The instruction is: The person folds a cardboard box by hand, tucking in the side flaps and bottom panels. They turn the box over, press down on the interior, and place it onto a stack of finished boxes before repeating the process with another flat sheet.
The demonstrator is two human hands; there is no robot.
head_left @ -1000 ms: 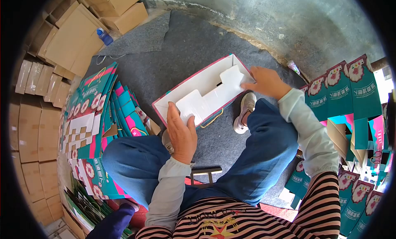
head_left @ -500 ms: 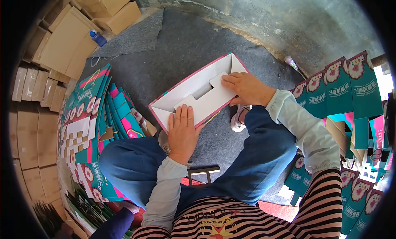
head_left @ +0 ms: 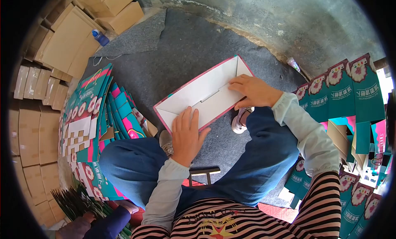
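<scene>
Between my knees is an open-topped cardboard box (head_left: 194, 87), white inside with pink and teal edges, set at a slant. Its white bottom flaps lie nearly flat, meeting at a thin slot. My left hand (head_left: 185, 136) presses its fingers on the flap at the box's left end, thumb spread away toward the near edge. At the right end, the fingers of my right hand (head_left: 255, 92) lie bent on the white panel. Its thumb is apart from them, by the near edge. Both hands are open, and neither wraps round the box.
Left are stacked flat teal printed cartons (head_left: 88, 107) and brown boxes (head_left: 31, 134). Printed cartons (head_left: 338, 92) stand at right. A blue bottle (head_left: 100, 37) is at upper left. At lower left are another person's dark sleeve (head_left: 108, 223) and hands.
The white flaps have gone down, and the wide gap between them is now a thin slot. Both hands have shifted slightly. More of the other person's hands shows at lower left.
</scene>
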